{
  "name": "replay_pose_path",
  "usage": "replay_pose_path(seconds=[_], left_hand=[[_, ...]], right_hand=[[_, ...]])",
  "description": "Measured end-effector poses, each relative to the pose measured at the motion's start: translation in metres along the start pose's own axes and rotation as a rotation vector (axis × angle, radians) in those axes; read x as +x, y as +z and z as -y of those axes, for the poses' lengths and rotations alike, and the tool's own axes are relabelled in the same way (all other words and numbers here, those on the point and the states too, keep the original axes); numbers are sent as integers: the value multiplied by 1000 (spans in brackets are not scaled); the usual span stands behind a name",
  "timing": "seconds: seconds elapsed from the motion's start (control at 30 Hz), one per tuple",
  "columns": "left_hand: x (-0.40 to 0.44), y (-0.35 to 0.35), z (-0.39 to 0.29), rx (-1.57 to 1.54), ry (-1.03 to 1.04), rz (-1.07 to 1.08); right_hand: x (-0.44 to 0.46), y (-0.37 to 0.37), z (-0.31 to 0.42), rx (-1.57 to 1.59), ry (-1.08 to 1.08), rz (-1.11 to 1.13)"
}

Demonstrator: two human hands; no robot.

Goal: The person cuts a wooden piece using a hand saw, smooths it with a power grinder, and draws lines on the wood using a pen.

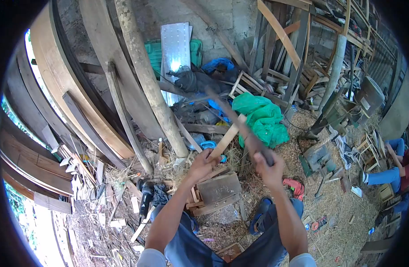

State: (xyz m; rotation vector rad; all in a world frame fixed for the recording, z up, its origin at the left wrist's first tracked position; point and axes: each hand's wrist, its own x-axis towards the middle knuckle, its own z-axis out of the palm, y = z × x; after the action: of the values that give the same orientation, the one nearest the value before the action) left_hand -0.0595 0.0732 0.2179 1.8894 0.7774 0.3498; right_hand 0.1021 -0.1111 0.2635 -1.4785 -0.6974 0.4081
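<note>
My left hand [201,166] is closed round the lower end of a pale wooden strip [226,141], which slants up to the right. My right hand [270,170] grips the dark handle of a machete [233,115]. Its long blade, blurred by motion, points up and to the left and passes in front of the strip's upper end; whether the two touch, I cannot tell. Below my left hand, between my legs, stands a small wooden bench-like block [220,187].
A green plastic sheet [260,118] lies ahead. A black power tool [145,198] is at left, a red tool [295,188] by my right foot. Long boards [64,80] and a post [149,80] lean at left. Another person [393,167] sits at far right. Shavings cover the floor.
</note>
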Motion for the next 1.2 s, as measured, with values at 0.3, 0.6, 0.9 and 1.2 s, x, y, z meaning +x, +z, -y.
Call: replay_pose_path(seconds=[0.3, 0.6, 0.9, 1.2], left_hand=[[-14, -4, -23, 156, 268, -44], [-9, 5, -35, 402, 284, -51], [-4, 0, -27, 490, 522, -180], [-5, 6, -24, 557, 500, -182]], right_hand=[[42, -36, -21, 100, -29, -235], [37, -47, -19, 104, 55, -18], [28, -41, -5, -112, 46, 69], [30, -35, -16, -130, 27, 0]])
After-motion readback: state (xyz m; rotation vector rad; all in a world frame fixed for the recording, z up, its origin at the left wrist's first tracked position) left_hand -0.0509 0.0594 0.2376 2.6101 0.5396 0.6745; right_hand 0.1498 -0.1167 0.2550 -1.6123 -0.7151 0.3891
